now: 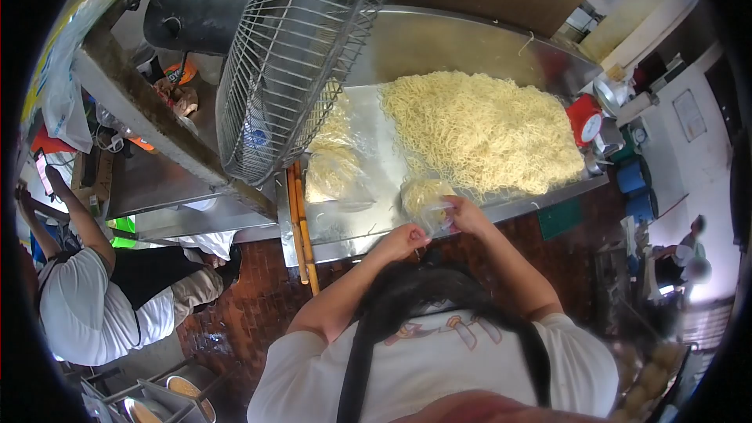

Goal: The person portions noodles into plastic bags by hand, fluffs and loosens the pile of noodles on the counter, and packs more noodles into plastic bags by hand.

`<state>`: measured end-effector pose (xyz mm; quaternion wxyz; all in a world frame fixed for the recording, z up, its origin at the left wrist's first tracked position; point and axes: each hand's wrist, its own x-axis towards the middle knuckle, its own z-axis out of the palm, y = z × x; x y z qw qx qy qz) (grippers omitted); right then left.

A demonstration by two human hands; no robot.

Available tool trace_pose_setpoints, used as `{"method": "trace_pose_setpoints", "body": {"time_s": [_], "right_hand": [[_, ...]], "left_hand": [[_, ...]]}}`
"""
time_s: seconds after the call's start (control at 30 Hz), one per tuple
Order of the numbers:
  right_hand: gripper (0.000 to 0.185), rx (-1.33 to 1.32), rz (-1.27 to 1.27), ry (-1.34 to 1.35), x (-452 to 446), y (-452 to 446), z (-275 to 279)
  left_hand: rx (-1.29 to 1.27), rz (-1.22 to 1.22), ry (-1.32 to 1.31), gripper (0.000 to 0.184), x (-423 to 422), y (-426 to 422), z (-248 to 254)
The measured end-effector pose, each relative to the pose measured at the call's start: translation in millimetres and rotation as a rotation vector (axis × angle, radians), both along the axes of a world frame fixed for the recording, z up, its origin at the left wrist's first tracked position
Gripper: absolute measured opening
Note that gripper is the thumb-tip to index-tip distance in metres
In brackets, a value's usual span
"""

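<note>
At the front edge of the steel table (362, 227), a clear plastic bag (424, 194) with yellow noodles inside sits in front of me. My right hand (464, 215) is closed on the gathered top of this bag. My left hand (407, 240) is closed too, its fingers pinched at the bag's near edge. Just beyond lies a large heap of loose yellow noodles (486, 129). Left of the bag are filled noodle bags (333, 175), partly hidden behind the fan.
A caged fan (294, 70) looms at the upper left beside a metal shelf frame (157, 106). Bamboo poles (302, 227) lean over the table's left end. A red scale (584, 119) stands past the heap. At left, another person (94, 305) holds a phone; someone is far right.
</note>
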<state>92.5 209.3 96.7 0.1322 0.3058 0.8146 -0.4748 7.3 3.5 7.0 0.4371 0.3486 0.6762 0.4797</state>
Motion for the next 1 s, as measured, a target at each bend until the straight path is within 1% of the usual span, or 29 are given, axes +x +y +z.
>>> {"method": "trace_pose_setpoints", "body": {"time_s": [0.07,0.17,0.2,0.23,0.27,0.3,0.37,0.47,0.57,0.6,0.7,0.77,0.8,0.9,0.93,1.0], "right_hand": [[0.041,0.005,0.012,0.028,1.2,3.9,-8.4],[0.047,0.12,0.091,0.012,-5.4,0.8,4.2],[0.049,0.151,0.056,0.026,-5.0,-4.4,7.0],[0.051,0.181,0.021,0.038,-5.0,-10.2,9.8],[0.053,0.215,-0.011,0.054,-6.6,-11.4,11.5],[0.055,0.247,0.011,0.065,-5.8,-7.8,6.6],[0.058,0.311,0.056,0.086,-1.9,4.1,-11.5],[0.058,0.263,0.017,0.049,4.2,16.3,-32.9],[0.056,0.235,-0.06,0.057,11.4,14.8,-26.9],[0.055,0.278,-0.069,0.017,12.2,10.3,-14.3],[0.051,0.474,0.022,0.094,25.8,31.1,-44.3],[0.049,0.402,-0.041,0.084,31.6,31.1,-41.7],[0.048,0.368,-0.07,0.08,33.2,31.5,-40.3],[0.047,0.324,-0.015,0.015,35.5,38.7,-44.9],[0.047,0.313,-0.038,0.017,38.9,38.9,-46.6],[0.048,0.295,-0.068,0.035,38.9,38.1,-48.2]], "left_hand": [[-0.071,0.003,0.053,0.054,-2.3,2.7,15.6],[0.026,0.14,0.144,0.075,5.4,23.1,-1.7],[0.013,0.099,0.121,0.077,6.7,23.1,12.8],[-0.001,0.059,0.098,0.079,4.0,22.5,42.1],[-0.011,0.022,0.079,0.081,3.0,23.4,58.5],[0.019,0.024,0.149,0.077,7.2,27.9,45.9],[0.081,0.027,0.286,0.069,16.1,41.0,5.3],[-0.054,0.023,0.27,0.048,17.5,52.4,-6.7],[0.023,0.14,0.253,0.035,10.2,55.6,-21.9],[0.123,0.272,0.26,0.03,10.1,50.6,-7.4],[0.101,0.394,0.222,0.027,-10.1,56.8,-29.7],[0.239,0.471,-0.12,0.022,-24.0,56.0,-41.6],[0.206,0.506,-0.176,0.018,-31.0,56.4,-46.6],[0.236,0.534,-0.358,0.019,-38.2,45.4,-22.9],[0.23,0.506,-0.289,0.019,-38.4,44.0,-20.9],[0.24,0.466,-0.25,0.02,-35.9,44.1,-23.0]]}}
